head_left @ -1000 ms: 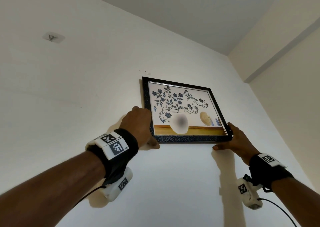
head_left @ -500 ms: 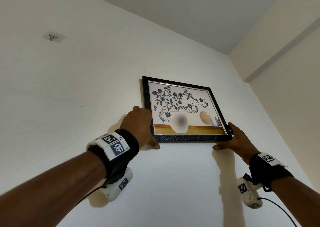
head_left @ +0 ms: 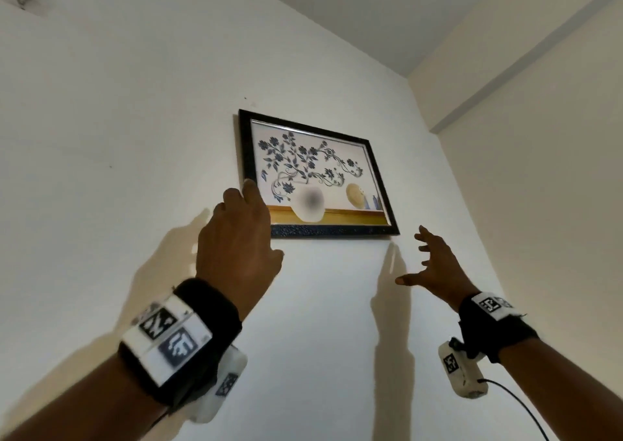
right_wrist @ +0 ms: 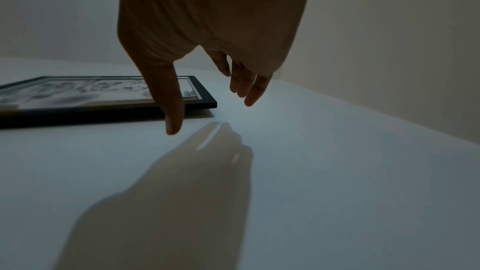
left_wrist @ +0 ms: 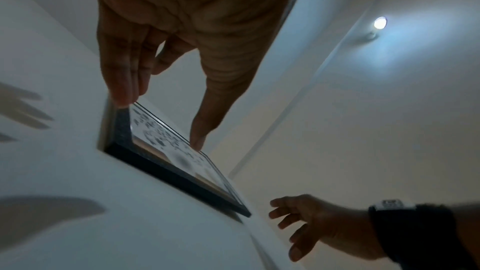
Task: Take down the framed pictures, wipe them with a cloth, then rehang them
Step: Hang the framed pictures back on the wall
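Both hands have let go of the framed picture [head_left: 315, 177] since a second ago, when they clasped its lower corners; it hangs flat on the wall [head_left: 135, 137], high up near the room's corner, apparently carried by its own fixing; the left hand [head_left: 237, 235] is slack and holds nothing, fingertips just at the frame's left edge, likely steadying or checking level; the right hand [head_left: 435, 265] is spread wide, empty, clear of the lower right corner, ready to catch a slip; whether this follows rehanging cannot be told; a ceiling lamp [left_wrist: 380, 23] throws hand shadows on the wall.
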